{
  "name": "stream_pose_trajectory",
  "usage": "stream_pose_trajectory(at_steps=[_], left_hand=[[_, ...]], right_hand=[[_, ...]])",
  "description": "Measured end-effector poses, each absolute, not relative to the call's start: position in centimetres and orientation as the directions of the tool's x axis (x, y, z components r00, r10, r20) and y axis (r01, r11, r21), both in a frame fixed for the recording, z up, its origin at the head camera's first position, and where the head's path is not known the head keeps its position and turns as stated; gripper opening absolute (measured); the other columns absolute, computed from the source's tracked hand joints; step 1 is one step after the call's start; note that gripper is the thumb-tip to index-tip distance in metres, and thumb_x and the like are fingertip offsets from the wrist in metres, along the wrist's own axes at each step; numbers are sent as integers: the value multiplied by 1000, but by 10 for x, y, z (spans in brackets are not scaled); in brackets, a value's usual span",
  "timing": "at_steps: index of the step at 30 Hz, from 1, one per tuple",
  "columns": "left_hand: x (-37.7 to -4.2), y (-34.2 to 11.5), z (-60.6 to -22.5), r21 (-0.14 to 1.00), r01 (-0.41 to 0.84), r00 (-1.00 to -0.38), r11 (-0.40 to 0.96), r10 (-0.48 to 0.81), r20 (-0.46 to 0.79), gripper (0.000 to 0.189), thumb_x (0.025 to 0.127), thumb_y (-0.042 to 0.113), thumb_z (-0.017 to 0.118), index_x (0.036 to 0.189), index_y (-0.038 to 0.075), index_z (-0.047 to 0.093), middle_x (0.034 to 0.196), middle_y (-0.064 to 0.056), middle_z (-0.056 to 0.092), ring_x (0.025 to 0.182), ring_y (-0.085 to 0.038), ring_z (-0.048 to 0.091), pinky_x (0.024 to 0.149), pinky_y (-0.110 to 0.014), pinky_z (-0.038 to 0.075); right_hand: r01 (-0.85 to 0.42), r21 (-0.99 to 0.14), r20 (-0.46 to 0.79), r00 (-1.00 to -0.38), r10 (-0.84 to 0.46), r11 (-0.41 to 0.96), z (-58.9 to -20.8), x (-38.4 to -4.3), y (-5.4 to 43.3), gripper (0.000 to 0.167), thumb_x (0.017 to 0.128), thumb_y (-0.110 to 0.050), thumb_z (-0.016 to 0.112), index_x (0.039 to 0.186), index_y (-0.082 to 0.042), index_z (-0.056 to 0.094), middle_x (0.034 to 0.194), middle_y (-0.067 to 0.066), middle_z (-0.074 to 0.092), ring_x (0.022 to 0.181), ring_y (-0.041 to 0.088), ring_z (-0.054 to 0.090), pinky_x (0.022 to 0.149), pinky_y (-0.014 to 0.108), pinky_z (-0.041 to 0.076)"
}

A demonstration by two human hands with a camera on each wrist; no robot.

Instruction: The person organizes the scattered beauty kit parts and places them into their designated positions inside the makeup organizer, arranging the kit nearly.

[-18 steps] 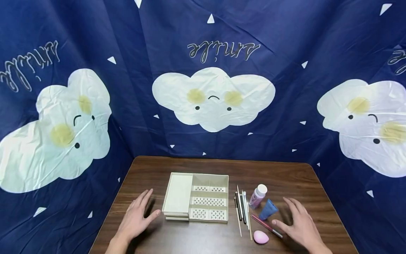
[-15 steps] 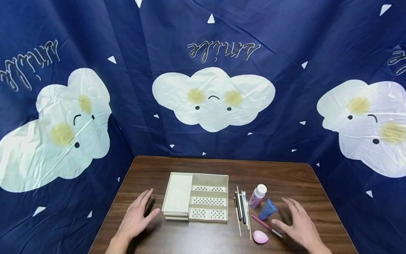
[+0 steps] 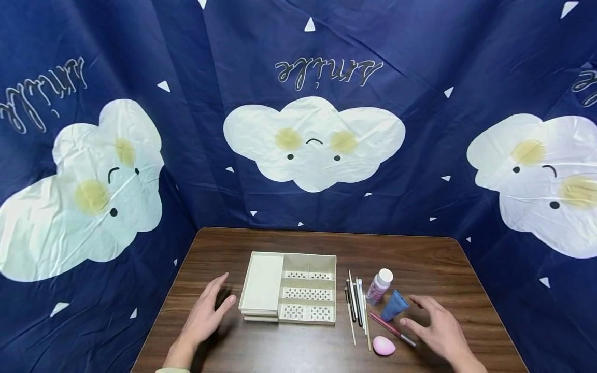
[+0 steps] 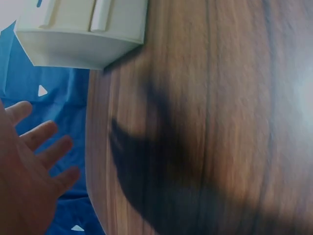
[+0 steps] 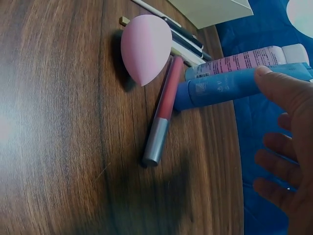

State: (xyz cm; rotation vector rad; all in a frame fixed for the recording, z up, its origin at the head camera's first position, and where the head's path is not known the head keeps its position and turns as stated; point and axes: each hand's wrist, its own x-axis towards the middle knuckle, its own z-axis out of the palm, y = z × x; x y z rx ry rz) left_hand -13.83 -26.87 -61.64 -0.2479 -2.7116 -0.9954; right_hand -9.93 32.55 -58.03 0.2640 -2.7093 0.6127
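Observation:
My left hand (image 3: 203,314) hovers over the table left of a cream organizer box (image 3: 263,284), fingers spread, holding nothing. To the right, my right hand (image 3: 439,330) is held beside a blue squeeze tube (image 3: 394,305) that stands on its cap. Its thumb overlaps the tube in the right wrist view; contact cannot be told. Close by lie a red lip gloss tube (image 3: 392,328) with a silver end and a pink makeup sponge (image 3: 384,345). Behind the tube stands a pink-labelled bottle (image 3: 379,286) with a white cap. Several makeup brushes (image 3: 357,305) lie between box and bottle.
The box's right side has divided compartments (image 3: 308,294) with perforated floors; a flat cream panel covers its left side. The brown wooden table (image 3: 289,351) ends at a blue curtain (image 3: 196,171) with cloud prints behind and at both sides.
My left hand has shifted slightly right and up. The right hand's fingers have moved a little left toward the blue tube and bent slightly. The objects remain in place.

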Motion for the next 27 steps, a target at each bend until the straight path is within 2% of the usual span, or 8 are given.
stream_pose_trajectory(at_steps=[5,12,18,22,27], left_hand=[[-139,-264,-614,666,216,-966,714,56,253,62,102,37,63,158,21,41,155,-12,49,140,-35,48,107,-58,40],[-141,-258,-613,713,204,-970,670,38,241,56,100,35,66,152,19,49,148,-12,56,127,-38,60,104,-59,47],[-144,-252,-615,739,188,-970,647,3,244,53,99,30,68,147,14,55,139,-14,63,123,-37,62,102,-50,49],[-146,-247,-615,786,183,-973,591,-5,230,51,99,26,69,145,9,57,134,-16,66,119,-39,64,101,-51,51],[-148,-242,-617,818,150,-982,556,-16,191,50,99,27,70,144,9,58,131,-16,68,118,-38,65,102,-54,53]], right_hand=[[-256,-396,395,-914,-87,882,-581,-101,323,55,70,-36,94,117,-15,74,97,0,74,80,20,70,66,35,55],[-240,-479,400,-916,-34,844,-583,-102,317,53,70,-30,95,115,-12,73,92,0,72,77,17,70,63,32,58],[-221,-548,379,-925,4,807,-587,-103,310,50,70,-23,95,113,-11,73,96,1,73,84,23,72,64,30,61],[-198,-591,351,-936,28,782,-592,-103,305,50,72,-20,94,115,-8,73,102,7,74,88,31,73,67,34,63],[-168,-627,316,-947,52,760,-596,-104,298,52,72,-20,94,118,-6,71,106,10,74,88,31,73,68,36,64]])
